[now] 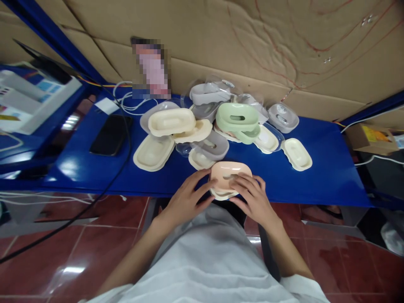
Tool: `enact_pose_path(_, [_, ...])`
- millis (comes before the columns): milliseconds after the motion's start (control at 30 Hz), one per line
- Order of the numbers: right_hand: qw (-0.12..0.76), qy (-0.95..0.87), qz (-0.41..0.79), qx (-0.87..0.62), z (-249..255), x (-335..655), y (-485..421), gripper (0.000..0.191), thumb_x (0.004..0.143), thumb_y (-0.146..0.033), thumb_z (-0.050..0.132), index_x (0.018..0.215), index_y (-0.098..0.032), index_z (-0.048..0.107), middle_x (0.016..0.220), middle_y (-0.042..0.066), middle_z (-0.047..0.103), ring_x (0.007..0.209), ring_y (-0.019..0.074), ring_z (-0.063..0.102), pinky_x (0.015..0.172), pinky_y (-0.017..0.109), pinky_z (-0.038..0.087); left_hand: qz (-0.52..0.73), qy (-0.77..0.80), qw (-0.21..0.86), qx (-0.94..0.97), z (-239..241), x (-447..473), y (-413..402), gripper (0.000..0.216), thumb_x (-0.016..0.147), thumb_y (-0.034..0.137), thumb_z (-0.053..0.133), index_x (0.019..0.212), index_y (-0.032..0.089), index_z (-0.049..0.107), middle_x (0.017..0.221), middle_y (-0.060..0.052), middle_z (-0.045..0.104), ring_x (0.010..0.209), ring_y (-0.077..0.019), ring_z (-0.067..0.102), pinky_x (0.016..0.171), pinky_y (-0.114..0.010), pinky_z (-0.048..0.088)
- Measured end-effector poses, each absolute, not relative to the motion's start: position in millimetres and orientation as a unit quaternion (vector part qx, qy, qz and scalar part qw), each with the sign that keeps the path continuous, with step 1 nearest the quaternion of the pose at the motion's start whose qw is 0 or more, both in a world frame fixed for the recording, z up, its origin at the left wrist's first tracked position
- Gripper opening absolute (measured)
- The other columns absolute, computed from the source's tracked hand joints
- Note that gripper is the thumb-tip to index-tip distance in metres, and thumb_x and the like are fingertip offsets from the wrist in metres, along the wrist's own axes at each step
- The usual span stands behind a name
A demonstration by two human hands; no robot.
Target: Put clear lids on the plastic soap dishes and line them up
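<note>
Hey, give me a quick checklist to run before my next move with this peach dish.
1. Left hand on the peach dish: ok, the left hand touches the left side of the peach dish.
2. Right hand on it: ok, fingers of the right hand lie over its right part.
3. Dish seated on the cream tray: cannot tell, the tray's near edge shows below it but the fit is hidden.
4. Free space just behind: not ok, a grey dish lies close by.
5. Phone away from both hands: ok, it lies well to the left.
</note>
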State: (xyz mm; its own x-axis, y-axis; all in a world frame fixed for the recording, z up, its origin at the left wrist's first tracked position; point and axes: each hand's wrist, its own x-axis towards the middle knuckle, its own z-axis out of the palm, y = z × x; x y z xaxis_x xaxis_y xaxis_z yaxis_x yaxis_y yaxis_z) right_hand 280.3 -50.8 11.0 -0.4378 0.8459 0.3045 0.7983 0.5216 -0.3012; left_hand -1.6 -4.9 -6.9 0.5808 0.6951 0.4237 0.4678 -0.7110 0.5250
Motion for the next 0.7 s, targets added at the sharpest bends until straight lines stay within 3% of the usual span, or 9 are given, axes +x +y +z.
enact_pose_path(167, [0.24, -0.847, 0.087, -0.467, 10.9, 287.4, -50.0, 0.032, 0.105, -0.034, 0.066, 0.136, -0.029, 0.067, 0.145, 0.009, 0.069, 0.148, 0.0291, 0.054, 0.122, 0.052, 0.041, 0.338, 0.319, 0.154, 0.872, -5.2, 5.3, -9.8, 0.039, 0.095, 0.02, 0.072, 0.133, 0.024, 0.062, 0.154, -0.018, 0.055, 0.147, -0.0338, 0.053, 0.116, -0.054, 0.054])
enact_pose_path(333, [0.261, -0.845, 0.117, -0.452, 11.7, 287.7, -43.4, 0.029, 0.104, -0.029, 0.067, 0.133, -0.026, 0.068, 0.145, 0.009, 0.069, 0.15, 0.0294, 0.052, 0.124, 0.054, 0.042, 0.365, 0.329, 0.103, 0.865, -8.1, 15.9, -16.2, 0.033, 0.09, 0.028, 0.082, 0.117, 0.021, 0.065, 0.131, -0.015, 0.069, 0.135, -0.0336, 0.062, 0.11, -0.05, 0.06])
enact_pose_path(467, [0.273, -0.848, 0.101, -0.444, 8.6, 287.8, -40.3, 0.027, 0.104, -0.03, 0.068, 0.131, -0.027, 0.069, 0.14, 0.008, 0.072, 0.145, 0.0289, 0.057, 0.123, 0.054, 0.044, 0.376, 0.319, 0.068, 0.867, -9.5, 19.3, -16.8, 0.024, 0.092, 0.02, 0.078, 0.113, 0.02, 0.065, 0.118, -0.011, 0.074, 0.126, -0.0306, 0.066, 0.105, -0.047, 0.062])
enact_pose_path(700, [0.262, -0.85, 0.048, -0.455, 4.4, 278.0, -41.7, 0.031, 0.105, -0.03, 0.067, 0.136, -0.025, 0.066, 0.138, 0.009, 0.074, 0.14, 0.0276, 0.061, 0.115, 0.049, 0.046, 0.353, 0.325, 0.057, 0.876, -8.8, 14.9, -10.7, 0.025, 0.093, 0.018, 0.076, 0.116, 0.019, 0.067, 0.124, -0.013, 0.074, 0.131, -0.0325, 0.064, 0.107, -0.048, 0.06])
